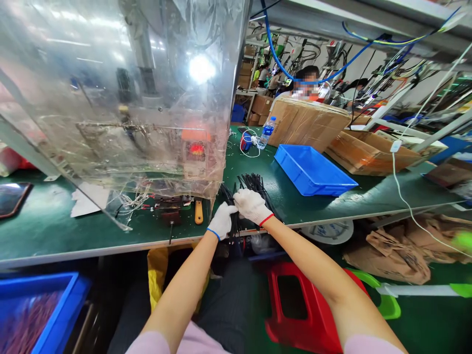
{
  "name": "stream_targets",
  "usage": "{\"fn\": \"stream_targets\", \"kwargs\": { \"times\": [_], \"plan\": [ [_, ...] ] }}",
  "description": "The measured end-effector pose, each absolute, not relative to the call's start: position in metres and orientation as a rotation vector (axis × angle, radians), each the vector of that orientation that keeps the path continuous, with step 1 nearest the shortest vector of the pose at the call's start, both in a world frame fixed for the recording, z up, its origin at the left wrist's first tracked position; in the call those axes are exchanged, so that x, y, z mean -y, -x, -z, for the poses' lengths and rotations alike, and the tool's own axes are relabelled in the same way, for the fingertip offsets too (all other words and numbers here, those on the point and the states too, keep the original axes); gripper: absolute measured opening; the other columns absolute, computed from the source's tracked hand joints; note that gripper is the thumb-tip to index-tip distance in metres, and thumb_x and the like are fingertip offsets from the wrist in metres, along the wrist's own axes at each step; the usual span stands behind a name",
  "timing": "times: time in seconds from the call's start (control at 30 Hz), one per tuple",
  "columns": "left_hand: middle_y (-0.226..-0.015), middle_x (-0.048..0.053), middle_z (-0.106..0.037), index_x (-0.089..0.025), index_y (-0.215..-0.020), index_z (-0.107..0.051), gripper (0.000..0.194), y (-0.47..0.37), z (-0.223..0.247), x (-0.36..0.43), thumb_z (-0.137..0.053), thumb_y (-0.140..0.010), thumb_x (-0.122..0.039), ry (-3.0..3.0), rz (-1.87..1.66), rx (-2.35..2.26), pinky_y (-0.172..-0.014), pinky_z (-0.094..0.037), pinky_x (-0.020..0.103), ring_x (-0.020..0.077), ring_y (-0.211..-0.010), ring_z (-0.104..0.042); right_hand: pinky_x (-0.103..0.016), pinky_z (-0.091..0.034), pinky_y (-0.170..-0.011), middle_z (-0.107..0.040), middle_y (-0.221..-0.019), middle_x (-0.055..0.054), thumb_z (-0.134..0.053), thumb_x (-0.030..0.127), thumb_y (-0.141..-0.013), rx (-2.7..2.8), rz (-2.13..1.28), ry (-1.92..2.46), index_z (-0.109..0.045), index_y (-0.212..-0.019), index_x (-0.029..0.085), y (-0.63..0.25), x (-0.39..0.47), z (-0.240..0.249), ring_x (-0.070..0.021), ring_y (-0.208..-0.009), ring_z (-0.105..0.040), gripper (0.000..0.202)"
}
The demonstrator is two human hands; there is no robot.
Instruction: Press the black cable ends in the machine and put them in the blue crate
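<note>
Both hands wear white gloves and meet at the front edge of the green bench. My left hand point(222, 221), with a blue cuff edge, has its fingers wrapped round a bundle of thin black strips point(234, 227). Touching the top of that bundle is my right hand point(252, 205), red at the cuff, its fingers pressed together; what they pinch is too small to tell. More black strips point(258, 184) lie fanned on the bench just behind and right of my right hand.
A clear plastic shield point(147, 108) stands over a fixture at left, near a yellow handle point(198, 212). Right of the hands are a blue tray point(313, 169), a bottle point(267, 132) and cardboard boxes point(372, 152). A red stool point(306, 314) stands below; a person sits across.
</note>
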State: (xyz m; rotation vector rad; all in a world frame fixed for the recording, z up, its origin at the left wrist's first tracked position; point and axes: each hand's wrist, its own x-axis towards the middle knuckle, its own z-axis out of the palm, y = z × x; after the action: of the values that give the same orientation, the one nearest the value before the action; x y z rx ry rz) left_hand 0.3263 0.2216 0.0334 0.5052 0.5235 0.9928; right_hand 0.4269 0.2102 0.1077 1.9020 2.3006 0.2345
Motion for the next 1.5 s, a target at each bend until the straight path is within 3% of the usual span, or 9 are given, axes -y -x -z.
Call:
{"fn": "stream_targets", "kwargs": {
  "times": [0.33, 0.5, 0.7, 0.97, 1.13, 1.23, 1.33, 1.4, 1.5],
  "plan": [
    [-0.080, 0.002, -0.069, -0.015, -0.094, -0.062, 0.028, -0.320, -0.035, -0.214, -0.069, -0.067, -0.018, -0.689, -1.012, -0.615, -0.063, -0.056, 0.027, 0.0062, -0.050, -0.054, -0.029, -0.045, -0.076, -0.068, -0.093, -0.011, -0.041, 0.029, -0.088, -1.948, 0.262, -2.889, -0.066, -0.091, 0.017, -0.459, -0.227, -0.113, -0.0227, -0.087, -0.064, 0.028],
    [-0.084, 0.005, -0.070, -0.016, -0.095, -0.060, 0.027, -0.320, -0.033, -0.218, -0.066, -0.070, -0.024, -0.688, -1.009, -0.624, -0.061, -0.056, 0.028, 0.0076, -0.051, -0.056, -0.024, -0.046, -0.064, -0.066, -0.074, -0.005, -0.044, 0.045, -0.088, -2.236, 1.219, -2.756, -0.064, -0.088, 0.016, -0.473, -0.211, -0.130, -0.0150, -0.064, -0.059, 0.034],
    [-0.083, 0.002, -0.069, -0.018, -0.103, -0.060, 0.034, -0.320, -0.038, -0.216, -0.068, -0.070, -0.025, -0.758, -0.980, -0.589, -0.062, -0.056, 0.026, 0.0075, -0.052, -0.057, -0.025, -0.043, -0.075, -0.070, -0.100, -0.006, -0.051, 0.032, -0.083, -2.304, 0.418, -2.317, -0.065, -0.114, 0.020, -0.454, -0.212, -0.132, -0.0202, -0.090, -0.063, 0.036],
    [-0.070, -0.002, -0.064, -0.019, -0.105, -0.060, 0.034, -0.324, -0.032, -0.215, -0.068, -0.073, -0.025, -0.816, -0.991, -0.704, -0.055, -0.052, 0.021, 0.0060, -0.048, -0.054, -0.026, -0.042, -0.072, -0.071, -0.087, -0.008, -0.054, 0.028, -0.079, -2.210, 0.432, -2.356, -0.071, -0.093, 0.019, -0.450, -0.232, -0.114, -0.0220, -0.085, -0.064, 0.025],
    [-0.064, -0.004, -0.058, -0.017, -0.093, -0.057, 0.025, -0.324, -0.032, -0.216, -0.067, -0.072, -0.025, -0.769, -1.038, -0.745, -0.054, -0.051, 0.021, 0.0060, -0.046, -0.051, -0.027, -0.045, -0.067, -0.068, -0.089, -0.013, -0.030, 0.031, -0.091, -2.081, 0.376, -2.789, -0.065, -0.100, 0.012, -0.455, -0.237, -0.119, -0.0205, -0.078, -0.063, 0.040],
    [-0.072, -0.002, -0.061, -0.018, -0.094, -0.054, 0.030, -0.323, -0.034, -0.218, -0.069, -0.072, -0.031, -0.711, -1.056, -0.709, -0.062, -0.054, 0.025, 0.0075, -0.053, -0.056, -0.022, -0.043, -0.053, -0.064, -0.075, -0.006, -0.034, 0.044, -0.091, -2.241, 1.118, -3.001, -0.061, -0.096, 0.014, -0.463, -0.225, -0.125, -0.0130, -0.058, -0.056, 0.041],
    [-0.077, 0.001, -0.065, -0.018, -0.094, -0.056, 0.034, -0.323, -0.037, -0.219, -0.073, -0.069, -0.034, -0.692, -1.043, -0.649, -0.067, -0.055, 0.029, 0.0124, -0.063, -0.063, -0.020, -0.042, -0.048, -0.060, -0.064, -0.002, -0.060, 0.052, -0.078, -2.237, 1.979, -2.377, -0.060, -0.079, 0.015, -0.467, -0.201, -0.126, -0.0107, -0.051, -0.053, 0.036],
    [-0.078, 0.002, -0.066, -0.018, -0.093, -0.057, 0.035, -0.324, -0.039, -0.218, -0.075, -0.069, -0.035, -0.688, -1.037, -0.617, -0.069, -0.055, 0.030, 0.0144, -0.067, -0.065, -0.019, -0.043, -0.047, -0.061, -0.064, -0.001, -0.071, 0.047, -0.071, -2.119, 1.931, -2.245, -0.059, -0.074, 0.015, -0.466, -0.188, -0.122, -0.0109, -0.053, -0.055, 0.034],
    [-0.078, 0.002, -0.067, -0.018, -0.092, -0.059, 0.036, -0.323, -0.040, -0.215, -0.078, -0.067, -0.034, -0.684, -1.014, -0.597, -0.069, -0.055, 0.030, 0.0148, -0.067, -0.065, -0.019, -0.041, -0.047, -0.059, -0.061, -0.001, -0.062, 0.050, -0.080, -1.937, 1.754, -2.593, -0.059, -0.077, 0.016, -0.458, -0.183, -0.112, -0.0097, -0.050, -0.052, 0.035]
  ]
}}
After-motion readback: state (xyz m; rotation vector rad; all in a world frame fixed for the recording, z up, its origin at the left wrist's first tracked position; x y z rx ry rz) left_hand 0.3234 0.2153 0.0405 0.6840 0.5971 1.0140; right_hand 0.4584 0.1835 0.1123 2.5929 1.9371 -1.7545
